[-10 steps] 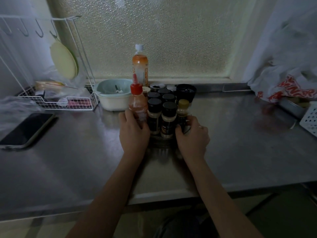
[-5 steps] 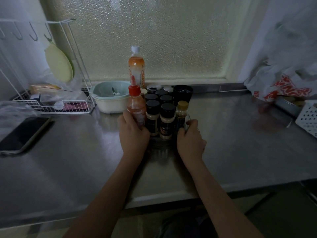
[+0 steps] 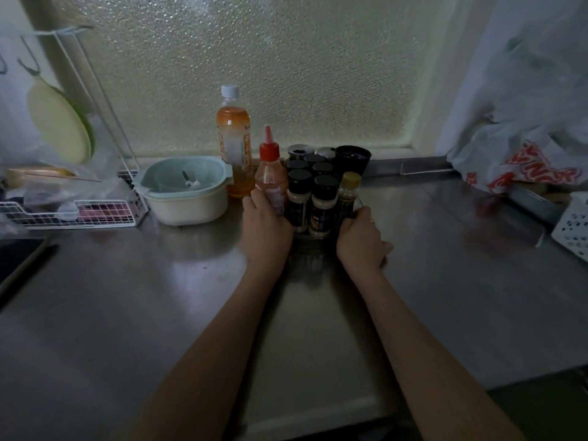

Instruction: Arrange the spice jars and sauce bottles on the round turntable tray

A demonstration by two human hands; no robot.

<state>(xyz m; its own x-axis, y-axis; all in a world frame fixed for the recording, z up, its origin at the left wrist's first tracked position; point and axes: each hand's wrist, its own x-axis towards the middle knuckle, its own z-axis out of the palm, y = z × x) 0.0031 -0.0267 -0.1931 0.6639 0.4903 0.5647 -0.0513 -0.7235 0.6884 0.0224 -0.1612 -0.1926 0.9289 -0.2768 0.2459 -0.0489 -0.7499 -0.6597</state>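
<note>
We see both forearms reaching straight forward over the steel desk [image 3: 127, 297] toward a tight cluster of containers near the frosted window. Our left hand [image 3: 265, 226] is curled around the lower body of the red-capped sauce bottle [image 3: 271, 183], which stands upright at the cluster's left edge. Our right hand [image 3: 361, 238] is cupped against the cluster's right side, fingers bent by the small dark bottle with a yellow cap [image 3: 347, 198]; we cannot tell whether it grips that bottle or the tray rim. Between the hands stand the black-lidded spice jars [image 3: 323, 205], upright in close rows, the front two pale above dark labels. The turntable tray [image 3: 313, 241] beneath them is dim and mostly hidden. A tall orange drink bottle [image 3: 234, 144] stands just behind the sauce bottle, beside a pale bowl [image 3: 186, 194].
</note>
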